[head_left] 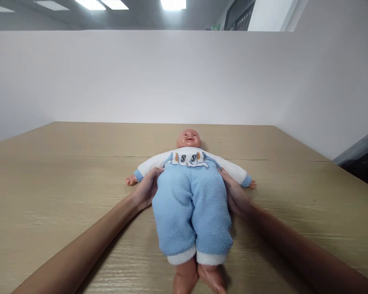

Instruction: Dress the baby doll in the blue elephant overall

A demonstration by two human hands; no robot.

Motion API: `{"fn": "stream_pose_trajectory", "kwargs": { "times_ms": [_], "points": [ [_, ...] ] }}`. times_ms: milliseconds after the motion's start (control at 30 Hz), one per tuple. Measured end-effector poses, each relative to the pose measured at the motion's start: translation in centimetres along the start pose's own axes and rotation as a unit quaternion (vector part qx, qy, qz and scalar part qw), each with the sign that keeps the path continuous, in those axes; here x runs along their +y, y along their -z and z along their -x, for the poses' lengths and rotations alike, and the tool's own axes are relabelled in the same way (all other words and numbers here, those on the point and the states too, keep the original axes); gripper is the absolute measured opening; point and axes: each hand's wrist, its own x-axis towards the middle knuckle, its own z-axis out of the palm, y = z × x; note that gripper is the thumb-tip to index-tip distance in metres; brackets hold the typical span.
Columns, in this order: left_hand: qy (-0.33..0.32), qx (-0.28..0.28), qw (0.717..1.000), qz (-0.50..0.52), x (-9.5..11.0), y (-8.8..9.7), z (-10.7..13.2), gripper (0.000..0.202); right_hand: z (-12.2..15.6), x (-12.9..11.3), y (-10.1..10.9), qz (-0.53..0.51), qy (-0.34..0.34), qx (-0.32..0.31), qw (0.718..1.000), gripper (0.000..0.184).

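A baby doll (pixel 188 192) lies on its back on the wooden table, head away from me and bare feet close to me. It wears fluffy light blue overalls with white cuffs over a white long-sleeved top, and an animal face decorates the bib. The doll's arms stretch out to both sides. My left hand (pixel 149 185) grips the left side of its waist, thumb on top and fingers tucked beneath. At the opposite side of the waist, my right hand (pixel 234 194) holds it the same way. Most fingers of both hands are hidden by the doll's body.
The light wood table (pixel 88 163) spreads to both sides, with a seam running across it behind the doll. A white partition (pixel 165 77) rises along the far edge and continues at the right. A dark object (pixel 363 157) shows at the right edge.
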Motion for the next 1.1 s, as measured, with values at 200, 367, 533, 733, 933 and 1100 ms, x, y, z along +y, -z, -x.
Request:
{"fn": "stream_pose_trajectory", "kwargs": {
  "times_ms": [200, 367, 533, 733, 933, 1100],
  "points": [
    [-0.086, 0.023, 0.994, -0.071, 0.0, -0.3, -0.6, 0.023, -0.5, -0.1, 0.2, 0.019, 0.024, -0.035, 0.999, 0.041],
    [-0.225, -0.031, 0.950, -0.215, 0.9, 1.1, -1.5, 0.021, -1.2, -0.2, 1.3, 0.089, 0.080, -0.057, 0.991, 0.026],
    [-0.239, -0.082, 0.940, -0.227, 2.5, 0.6, -1.0, 0.026, -1.1, -1.5, 1.2, 0.205, 0.151, -0.040, 0.966, 0.026],
    [-0.271, -0.040, 0.910, -0.311, 3.0, -0.6, -1.9, 0.032, -2.6, -1.5, 0.5, 0.223, 0.157, -0.027, 0.962, 0.029],
    [-0.232, -0.046, 0.847, -0.476, 2.5, 2.3, -1.6, 0.035, -1.1, -1.6, 2.9, 0.490, 0.188, -0.058, 0.849, 0.037],
    [-0.197, -0.046, 0.863, -0.463, 1.9, 2.0, -0.6, 0.034, -0.3, -1.4, 2.7, 0.456, 0.169, -0.083, 0.870, 0.031]
  ]
}}
